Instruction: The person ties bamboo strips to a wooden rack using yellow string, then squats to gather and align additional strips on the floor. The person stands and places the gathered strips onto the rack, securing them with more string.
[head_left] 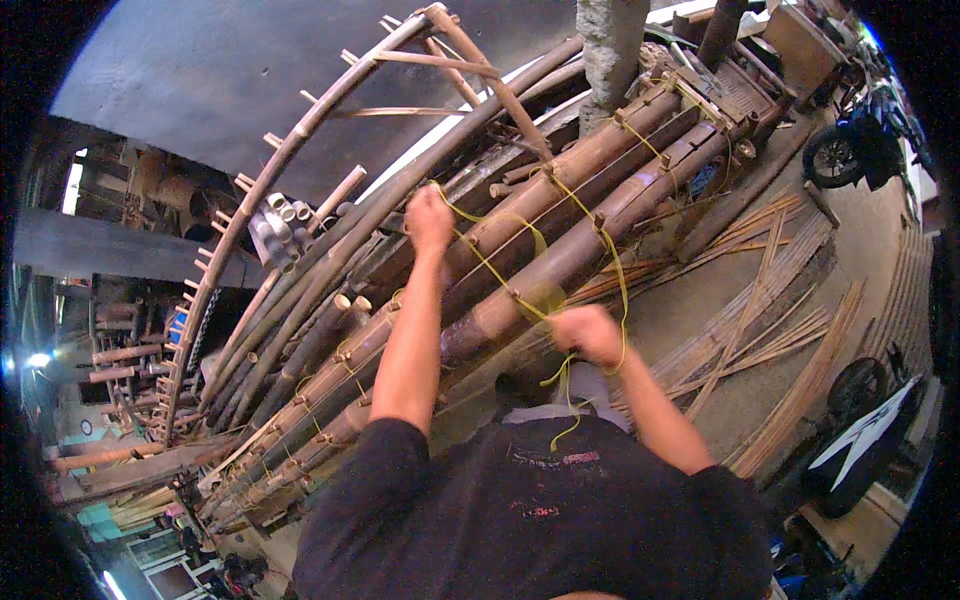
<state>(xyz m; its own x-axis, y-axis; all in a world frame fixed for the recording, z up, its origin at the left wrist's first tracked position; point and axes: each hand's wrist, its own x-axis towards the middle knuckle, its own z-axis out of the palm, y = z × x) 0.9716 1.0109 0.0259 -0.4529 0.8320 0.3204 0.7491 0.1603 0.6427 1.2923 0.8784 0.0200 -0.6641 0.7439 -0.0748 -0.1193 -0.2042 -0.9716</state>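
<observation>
Two thick brown bamboo poles (590, 245) lie side by side on a slant before me, with short pegs along them and yellow cord looped across. My left hand (430, 222) is raised over the far side of the poles, closed on the yellow cord (486, 262). From it the cord runs across both poles toward my right hand (588, 335). That hand, slightly blurred, is closed on the cord at the near side. A loop of the cord arches over the poles and past my right wrist, and a loose tail hangs down over my shirt.
A curved bamboo ladder-like frame (300, 135) with pegs rises at the left. More long poles (330, 235) lie beyond the work, near a pale post (608, 60). Thin bamboo strips (745, 300) are spread on the floor at right, near a motorcycle (850, 150).
</observation>
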